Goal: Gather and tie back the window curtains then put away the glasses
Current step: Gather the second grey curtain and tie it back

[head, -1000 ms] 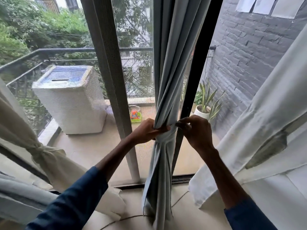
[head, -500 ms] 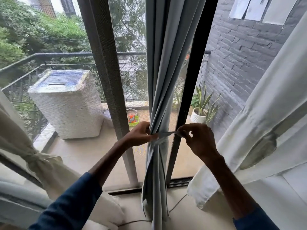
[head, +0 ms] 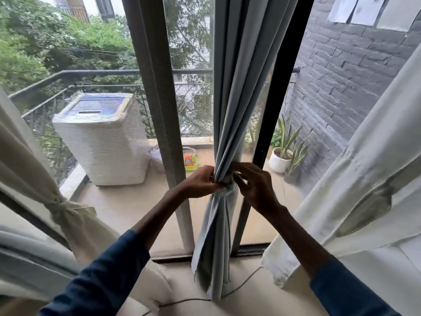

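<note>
Two hands on it, head view: left hand point(head: 200, 182) pinching the gathered grey-blue curtain point(head: 237, 87) from its left, right hand point(head: 255, 185) curled round the loose knot point(head: 227, 190) from its right. Bundle hanging vertical between grey window frame point(head: 159, 110) and black frame post point(head: 287, 87), both hands equally close. Likely needs a sideways cinch pull. Tied cream curtain point(head: 61, 208) far left, white curtain point(head: 364, 179) right, neither blocking. No glasses visible.
</note>
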Demonstrator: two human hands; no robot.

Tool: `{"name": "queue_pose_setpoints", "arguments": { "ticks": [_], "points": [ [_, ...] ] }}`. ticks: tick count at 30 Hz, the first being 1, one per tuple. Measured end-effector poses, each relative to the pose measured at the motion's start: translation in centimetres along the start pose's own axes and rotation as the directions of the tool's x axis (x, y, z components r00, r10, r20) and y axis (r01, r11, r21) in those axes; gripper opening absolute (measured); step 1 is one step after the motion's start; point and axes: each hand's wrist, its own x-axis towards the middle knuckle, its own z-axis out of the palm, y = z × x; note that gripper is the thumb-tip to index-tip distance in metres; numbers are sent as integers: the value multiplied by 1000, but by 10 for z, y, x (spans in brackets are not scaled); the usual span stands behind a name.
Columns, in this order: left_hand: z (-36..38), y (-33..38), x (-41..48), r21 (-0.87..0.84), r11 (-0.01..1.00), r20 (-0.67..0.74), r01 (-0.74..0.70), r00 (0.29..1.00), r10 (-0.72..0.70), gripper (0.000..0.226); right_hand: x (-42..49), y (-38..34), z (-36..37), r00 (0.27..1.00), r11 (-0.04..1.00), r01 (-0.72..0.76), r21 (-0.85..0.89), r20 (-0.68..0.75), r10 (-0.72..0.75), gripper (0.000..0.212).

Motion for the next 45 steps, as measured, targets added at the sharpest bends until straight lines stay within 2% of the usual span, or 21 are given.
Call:
{"name": "queue_pose_setpoints", "arguments": {
  "ticks": [4,7,10,12,13,15,16,17,19,21,23,26,29,32,34,35,36,38,40,42,45],
  "points": [
    [-3,-4,-3,8,999,-5,34,999,-34,23,-5,2,3,988,990,58,-126,151,-38,29],
    [-5,4,-5,89,996,4,28,1000,-29,5,2,-1,9,951,931,45,-362,302,71,19],
    [-5,4,-4,121,992,13,36,999,-38,7,14,-4,7,863,868,63,-492,464,201,23],
    [-3,0,-2,147,988,18,44,999,-47,19,22,-8,-1,718,841,102,-532,625,308,35],
    [0,2,-2,166,986,29,28,999,-33,28,24,-7,-4,606,853,42,-520,692,392,42],
    [6,9,-2,187,982,45,8,999,-17,22,29,-5,-10,401,877,-210,-432,780,481,36],
    [8,13,-2,193,981,42,1,999,-9,16,29,-5,-12,326,865,-317,-388,812,484,27],
    [10,15,-2,184,983,33,6,999,-12,15,29,-3,-13,313,858,-356,-372,817,484,24],
    [11,17,-1,140,990,20,19,1000,-22,16,28,-9,-15,447,874,-247,-417,752,485,25],
    [8,12,2,101,994,-1,48,999,-48,15,21,-15,-14,667,837,-10,-548,620,414,33],
    [6,8,5,103,993,-25,51,999,-48,15,16,-12,-12,805,847,-29,-531,490,335,39],
    [6,-3,8,96,994,-46,61,997,-57,23,12,7,-13,768,915,-138,-379,542,341,43],
    [9,-7,11,117,990,-61,73,996,-66,30,18,21,-19,682,969,-139,-207,689,245,29],
    [11,-6,14,151,986,-112,73,992,-56,34,24,25,-22,660,960,-165,-226,698,278,36],
    [11,-3,14,173,982,-158,81,986,-53,33,19,21,-21,812,931,-134,-339,501,299,47],
    [11,-1,13,172,982,-179,83,983,-51,33,13,17,-22,893,927,-197,-319,332,305,50],
    [11,-2,12,159,983,-198,92,978,-59,33,5,15,-23,923,929,-298,-220,180,339,49],
    [6,-6,11,128,984,-228,123,969,-91,31,-16,22,-25,897,897,-436,-65,49,439,36],
    [0,-14,12,105,980,-233,168,962,-140,35,-41,32,-16,769,775,-631,36,164,618,26],
    [3,-16,13,62,975,-194,214,961,-199,32,-64,31,2,598,537,-802,262,354,719,17],
    [16,3,11,24,989,-148,147,979,-142,25,-78,24,27,480,201,-813,547,431,764,9]
  ]
}}
